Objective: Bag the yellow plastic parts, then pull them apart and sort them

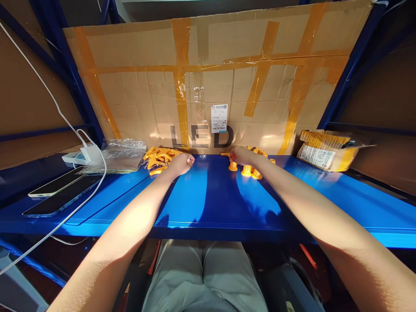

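Observation:
My left hand (182,164) is closed, its fingertips pressed together just right of a loose pile of orange plastic pieces (160,157). Whether anything small sits in that pinch is hidden. My right hand (241,156) pinches an orange plastic piece, whose narrow end (225,154) sticks out to the left of the fingers. Directly below those fingers is a short orange ribbed cylinder (232,166); I cannot tell if it joins the held piece. More ribbed orange cylinders (246,170) stand upright beside and behind my right hand, partly covered by the forearm.
A taped cardboard sheet (146,95) closes off the back of the blue shelf (188,203). At left lie two phones (61,195), a white charger (91,154) with a cable, and clear plastic wrap (125,151). An opened package (325,151) is at right.

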Demonstrator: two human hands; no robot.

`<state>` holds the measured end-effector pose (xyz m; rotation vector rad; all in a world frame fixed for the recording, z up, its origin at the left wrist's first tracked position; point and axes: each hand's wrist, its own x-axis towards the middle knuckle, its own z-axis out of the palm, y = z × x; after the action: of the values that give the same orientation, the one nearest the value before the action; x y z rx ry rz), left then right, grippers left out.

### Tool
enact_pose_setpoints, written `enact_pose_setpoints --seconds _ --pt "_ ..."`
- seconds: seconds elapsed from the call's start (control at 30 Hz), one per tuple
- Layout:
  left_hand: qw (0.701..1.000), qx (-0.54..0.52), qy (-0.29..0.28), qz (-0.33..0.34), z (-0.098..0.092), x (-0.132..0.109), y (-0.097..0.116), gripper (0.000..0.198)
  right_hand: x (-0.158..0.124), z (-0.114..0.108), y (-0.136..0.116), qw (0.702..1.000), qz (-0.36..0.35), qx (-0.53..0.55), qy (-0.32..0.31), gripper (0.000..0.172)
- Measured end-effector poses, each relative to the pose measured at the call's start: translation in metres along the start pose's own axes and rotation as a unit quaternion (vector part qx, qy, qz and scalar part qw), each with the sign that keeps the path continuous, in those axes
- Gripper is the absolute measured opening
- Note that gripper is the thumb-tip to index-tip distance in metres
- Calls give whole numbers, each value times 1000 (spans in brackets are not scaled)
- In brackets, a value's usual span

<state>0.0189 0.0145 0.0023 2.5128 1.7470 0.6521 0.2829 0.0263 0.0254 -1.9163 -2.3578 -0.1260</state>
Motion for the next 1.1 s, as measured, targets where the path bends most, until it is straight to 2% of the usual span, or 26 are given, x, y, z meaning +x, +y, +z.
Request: enact_pose_setpoints --seconds 0.13,0.2,0.3,0.5,0.67,0.87,1.0,1.1 --pt "988 106 63 -96 -9 -1 -8 35 -3 3 -9 999 29 15 8 18" --pt "980 137 60 -132 -11 -1 -11 36 -5 6 -12 999 37 23 18 20" --pt "973 155 23 -167 -11 -2 -14 34 -7 13 -13 996 43 54 63 25" --pt "972 158 -6 -171 -12 -1 -14 33 -10 21 -10 988 52 112 97 31" --pt "975 159 -20 -156 -12 0 -17 32 -12 22 -9 990 49 84 101 30" --pt "976 160 -24 -143 -10 1 -23 20 -14 23 -10 991 42 59 109 26" --pt "974 171 -7 -149 -19 2 -21 22 -17 21 -13 992 44 54 100 26" --pt "965 171 -12 -197 -30 3 -27 24 -18 20 -14 993 46 52 96 27"
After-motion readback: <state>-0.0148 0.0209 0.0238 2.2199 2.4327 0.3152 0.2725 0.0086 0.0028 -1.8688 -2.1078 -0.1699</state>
